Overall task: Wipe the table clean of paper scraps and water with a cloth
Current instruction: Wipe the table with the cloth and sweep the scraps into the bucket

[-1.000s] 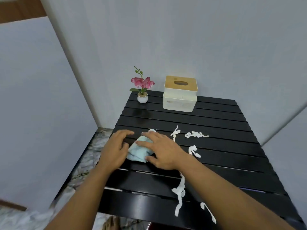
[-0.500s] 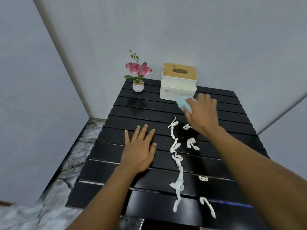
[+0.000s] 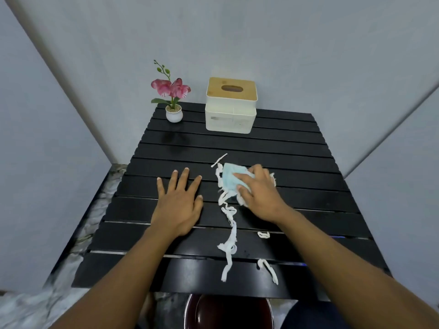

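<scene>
Two hands: left hand, right hand. One blue cloth under the right fingers. One tissue box and one potted flower, well beyond the fingertips. One table. Paper scraps: one short strip just past the right fingertips, one tangled run (its pieces cannot be told apart) trailing back between the hands, and two behind the right wrist, a small curl and a long curl.

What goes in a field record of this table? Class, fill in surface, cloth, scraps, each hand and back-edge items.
surface: black slatted table
cloth: light blue cloth, gripped by the right hand, on the scraps
scraps: white paper strips, trailing to the near edge
left hand: flat on the slats, fingers spread
back edge: potted pink flower, tissue box
</scene>
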